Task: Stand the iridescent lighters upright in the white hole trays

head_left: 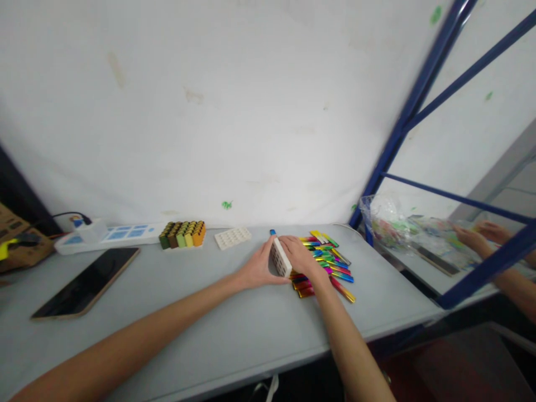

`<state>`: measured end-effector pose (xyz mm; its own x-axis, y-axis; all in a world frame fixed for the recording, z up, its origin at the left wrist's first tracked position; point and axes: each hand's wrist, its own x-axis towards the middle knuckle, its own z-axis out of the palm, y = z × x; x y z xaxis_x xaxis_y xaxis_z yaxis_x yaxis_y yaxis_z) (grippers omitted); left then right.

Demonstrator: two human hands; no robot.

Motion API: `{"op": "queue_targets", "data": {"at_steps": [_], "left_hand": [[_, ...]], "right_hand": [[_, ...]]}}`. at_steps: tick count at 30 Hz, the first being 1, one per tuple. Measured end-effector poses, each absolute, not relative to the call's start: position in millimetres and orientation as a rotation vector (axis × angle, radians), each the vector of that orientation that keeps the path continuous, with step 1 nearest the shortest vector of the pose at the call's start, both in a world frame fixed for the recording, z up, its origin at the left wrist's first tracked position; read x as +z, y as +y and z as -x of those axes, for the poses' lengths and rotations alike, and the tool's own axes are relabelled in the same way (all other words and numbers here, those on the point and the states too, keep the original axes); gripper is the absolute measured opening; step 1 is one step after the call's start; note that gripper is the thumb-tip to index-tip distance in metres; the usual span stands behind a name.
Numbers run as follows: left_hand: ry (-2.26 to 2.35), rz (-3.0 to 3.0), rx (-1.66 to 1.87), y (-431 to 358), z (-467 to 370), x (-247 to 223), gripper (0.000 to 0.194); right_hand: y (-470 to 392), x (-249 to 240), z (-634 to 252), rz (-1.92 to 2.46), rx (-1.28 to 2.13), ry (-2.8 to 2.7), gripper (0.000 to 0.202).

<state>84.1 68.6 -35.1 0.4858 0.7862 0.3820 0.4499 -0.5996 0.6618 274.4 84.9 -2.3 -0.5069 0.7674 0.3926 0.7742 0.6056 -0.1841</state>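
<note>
A white tray with rows of holes (281,259) is tipped up on its edge above the table. My left hand (258,269) grips it from the left, thumb at the near end and fingers at the far end. Against the tray's right face lies my right hand (299,255), fingers bent; their tips, and anything in them, are hidden. Under and beside that hand a loose pile of shiny metallic-coloured tubes (341,271) spreads over the table. A small blue end (273,231) shows just past the tray's far end.
Left of my hands lies another white holed tray (233,238). Farther left stand a block of green, yellow and orange tubes (182,234), a power strip (121,233) and a phone (86,283). A blue metal frame (379,167) rises at the right; another person's hands (473,240) and plastic bags (389,218) are beyond.
</note>
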Motion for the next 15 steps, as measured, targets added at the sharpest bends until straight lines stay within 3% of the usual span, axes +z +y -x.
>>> {"op": "queue_targets", "data": {"at_steps": [6, 15], "left_hand": [[0.995, -2.252, 0.962, 68.8, -84.2, -35.6, 0.135], [1.015, -2.242, 0.932, 66.4, -85.0, -32.0, 0.135]], "right_hand": [[88.3, -5.8, -281.3, 1.297, -0.131, -2.565, 0.043], [88.4, 0.0, -297.4, 1.582, 0.019, -2.54, 0.049]]}}
